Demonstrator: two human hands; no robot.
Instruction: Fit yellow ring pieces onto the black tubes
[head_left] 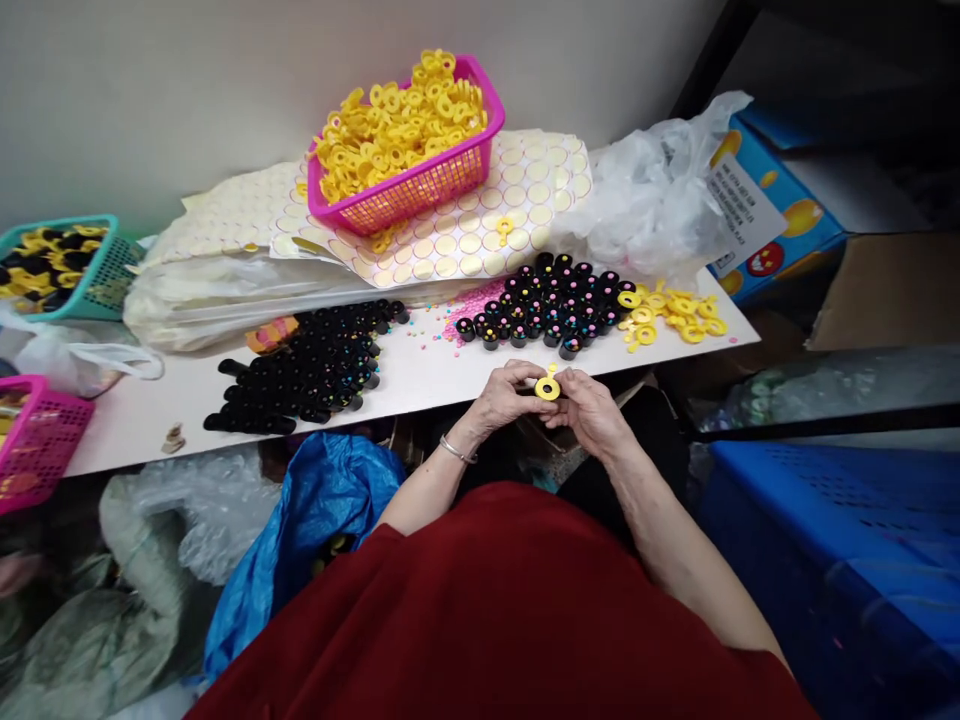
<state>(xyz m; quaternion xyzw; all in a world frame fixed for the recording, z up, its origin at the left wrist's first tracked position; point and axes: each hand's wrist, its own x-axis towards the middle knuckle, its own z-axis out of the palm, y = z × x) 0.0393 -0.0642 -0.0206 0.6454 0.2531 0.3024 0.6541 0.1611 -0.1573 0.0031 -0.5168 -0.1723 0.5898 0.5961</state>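
Observation:
My left hand (504, 398) and my right hand (589, 405) meet just in front of the white table's near edge (420, 385). Together they pinch a small yellow ring (547, 388), with a dark piece under it that I cannot make out. Upright black tubes with coloured dots on top (555, 300) stand in a cluster just beyond my hands. Loose yellow rings (675, 312) lie to their right. Black tubes lying on their sides (315, 368) form a pile to the left.
A pink basket heaped with yellow rings (409, 140) sits on sticker sheets (517, 205) at the back. A teal basket (64, 265) and a second pink basket (34, 435) are at far left. Plastic bags (652, 195) and a blue crate (840, 540) lie right.

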